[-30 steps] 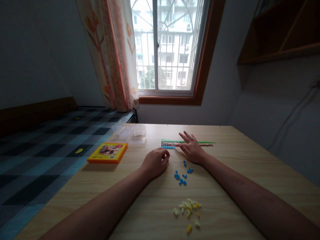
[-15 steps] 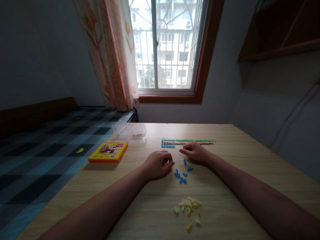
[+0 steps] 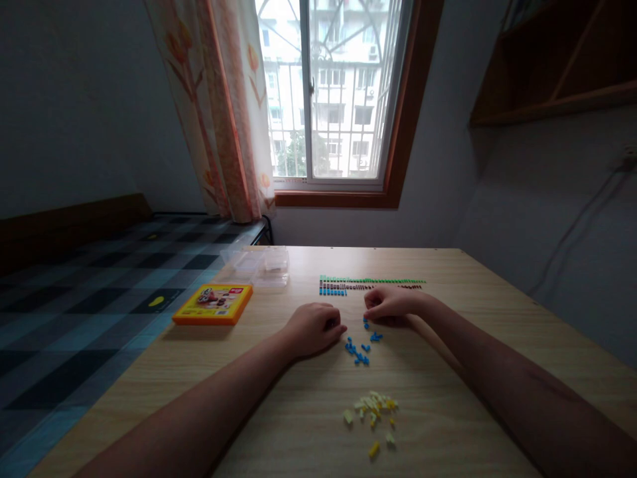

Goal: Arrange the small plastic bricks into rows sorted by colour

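My left hand (image 3: pixel 314 326) rests on the wooden table (image 3: pixel 448 411) with its fingers curled under; what is in it is hidden. My right hand (image 3: pixel 389 305) is pinched, fingertips down just above a loose scatter of small blue pieces (image 3: pixel 360 345). Whether it holds one I cannot make out. Behind the hands lie neat rows of tiny pieces: a green row (image 3: pixel 373 280), a dark row (image 3: pixel 358 287) and a short blue row (image 3: pixel 332 292). A pile of pale yellow pieces (image 3: pixel 372 411) lies nearer to me.
An orange-yellow flat box (image 3: pixel 213 304) lies at the table's left edge, with a clear plastic case (image 3: pixel 259 265) behind it. A checked bed (image 3: pixel 74 292) is to the left, a window and curtain (image 3: pixel 229 113) beyond, a wooden shelf (image 3: pixel 552 60) upper right.
My right hand has drawn back from the rows, where it lay spread, and closed into a pinch over the loose blue pieces. The left hand has shifted slightly right.
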### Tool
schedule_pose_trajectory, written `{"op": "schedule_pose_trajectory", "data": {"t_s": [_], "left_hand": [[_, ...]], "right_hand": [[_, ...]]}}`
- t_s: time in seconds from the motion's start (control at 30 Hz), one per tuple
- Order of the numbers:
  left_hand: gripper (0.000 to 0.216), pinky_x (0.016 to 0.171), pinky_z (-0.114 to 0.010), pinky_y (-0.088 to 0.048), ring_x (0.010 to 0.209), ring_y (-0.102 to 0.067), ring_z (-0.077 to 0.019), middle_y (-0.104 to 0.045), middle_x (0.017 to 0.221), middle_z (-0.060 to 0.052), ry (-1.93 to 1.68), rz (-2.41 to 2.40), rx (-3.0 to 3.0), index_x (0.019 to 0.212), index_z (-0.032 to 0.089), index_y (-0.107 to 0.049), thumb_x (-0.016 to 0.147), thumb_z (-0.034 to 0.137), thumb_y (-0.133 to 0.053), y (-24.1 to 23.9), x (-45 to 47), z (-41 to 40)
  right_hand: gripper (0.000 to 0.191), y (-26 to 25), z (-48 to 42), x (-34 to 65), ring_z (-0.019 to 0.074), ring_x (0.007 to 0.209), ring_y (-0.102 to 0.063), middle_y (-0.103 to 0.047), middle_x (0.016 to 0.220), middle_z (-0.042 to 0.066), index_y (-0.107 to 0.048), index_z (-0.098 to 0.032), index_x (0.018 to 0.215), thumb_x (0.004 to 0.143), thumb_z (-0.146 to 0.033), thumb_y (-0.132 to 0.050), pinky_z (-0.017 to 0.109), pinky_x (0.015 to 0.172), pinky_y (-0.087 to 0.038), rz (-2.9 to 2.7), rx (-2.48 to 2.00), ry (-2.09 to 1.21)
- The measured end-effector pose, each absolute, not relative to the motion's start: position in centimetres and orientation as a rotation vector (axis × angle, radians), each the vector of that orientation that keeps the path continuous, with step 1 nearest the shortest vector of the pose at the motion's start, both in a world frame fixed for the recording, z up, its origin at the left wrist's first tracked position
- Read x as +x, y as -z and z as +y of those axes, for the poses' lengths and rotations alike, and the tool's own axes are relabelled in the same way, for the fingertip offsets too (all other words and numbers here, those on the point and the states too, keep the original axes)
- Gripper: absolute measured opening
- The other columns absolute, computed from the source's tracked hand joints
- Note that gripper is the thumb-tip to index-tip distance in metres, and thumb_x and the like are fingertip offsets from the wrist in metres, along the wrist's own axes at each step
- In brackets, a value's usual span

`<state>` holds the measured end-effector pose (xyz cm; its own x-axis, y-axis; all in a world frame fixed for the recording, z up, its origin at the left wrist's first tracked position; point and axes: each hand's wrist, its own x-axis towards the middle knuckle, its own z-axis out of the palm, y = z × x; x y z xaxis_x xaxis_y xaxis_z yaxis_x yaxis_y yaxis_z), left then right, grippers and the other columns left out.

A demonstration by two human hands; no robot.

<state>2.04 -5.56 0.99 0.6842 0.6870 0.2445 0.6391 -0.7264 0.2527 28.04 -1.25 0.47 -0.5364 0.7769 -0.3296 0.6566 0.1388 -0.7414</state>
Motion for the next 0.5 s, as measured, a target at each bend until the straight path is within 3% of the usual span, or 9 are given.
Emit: {"op": "schedule_pose_trajectory", "data": {"t_s": [0.3,0.5], "left_hand": [[0.023,0.059,-0.024,-0.033,0.064,-0.051,-0.0128,-0.060,0.069,-0.001,-0.487,1.095,2.763,0.068,0.019,-0.060,0.084,0.035,-0.056,-1.0,2.1,-5.6],[0.023,0.058,-0.024,-0.032,0.063,-0.050,-0.0122,-0.061,0.070,0.000,-0.477,1.102,2.767,0.068,0.019,-0.060,0.085,0.035,-0.056,-1.0,2.1,-5.6]], "right_hand": [[0.051,-0.7,-1.7,27.4,0.0114,0.051,-0.054,-0.063,0.062,0.002,-0.059,-0.016,0.074,0.077,-0.067,-0.060,0.020,0.043,-0.036,-2.439,-1.513,-1.019],[0.051,-1.4,-1.6,27.8,0.0114,0.056,-0.056,-0.063,0.070,0.001,-0.055,-0.017,0.078,0.070,-0.065,-0.069,0.020,0.046,-0.039,-2.419,-1.428,-1.312]]}}
